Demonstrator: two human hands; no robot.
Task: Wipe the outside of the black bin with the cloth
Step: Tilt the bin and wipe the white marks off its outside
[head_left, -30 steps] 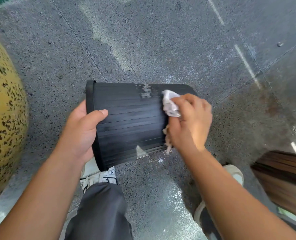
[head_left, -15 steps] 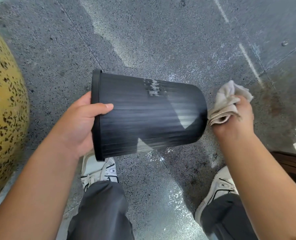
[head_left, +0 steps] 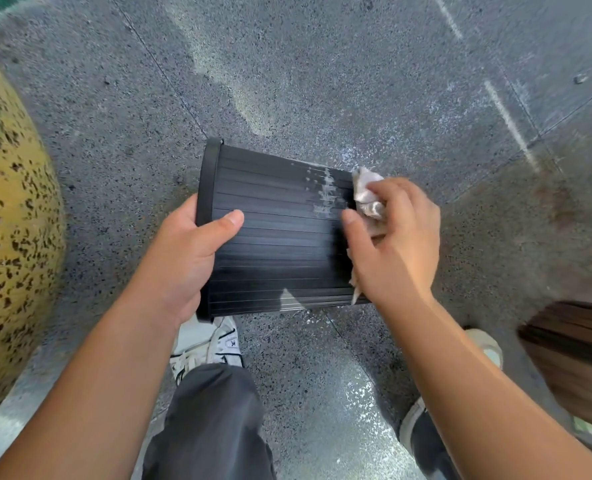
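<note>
A black ribbed bin (head_left: pixel 280 233) is held on its side above the floor, rim to the left, base to the right. My left hand (head_left: pixel 187 258) grips the rim, thumb across the ribbed wall. My right hand (head_left: pixel 394 244) presses a crumpled whitish cloth (head_left: pixel 365 195) against the bin's wall near the base end. A pale smeared patch (head_left: pixel 325 195) marks the wall just left of the cloth. The bin's base is hidden behind my right hand.
Grey speckled stone floor (head_left: pixel 322 81) with wet patches lies below. A yellow black-spotted rounded object (head_left: pixel 14 237) stands at the left. A brown wooden surface (head_left: pixel 578 355) sits at the right. My legs and white shoes (head_left: pixel 208 344) are under the bin.
My right hand, off the bin's base end half a second ago, has come back onto the wall with the cloth. The bin has tilted slightly, and my left hand keeps its grip.
</note>
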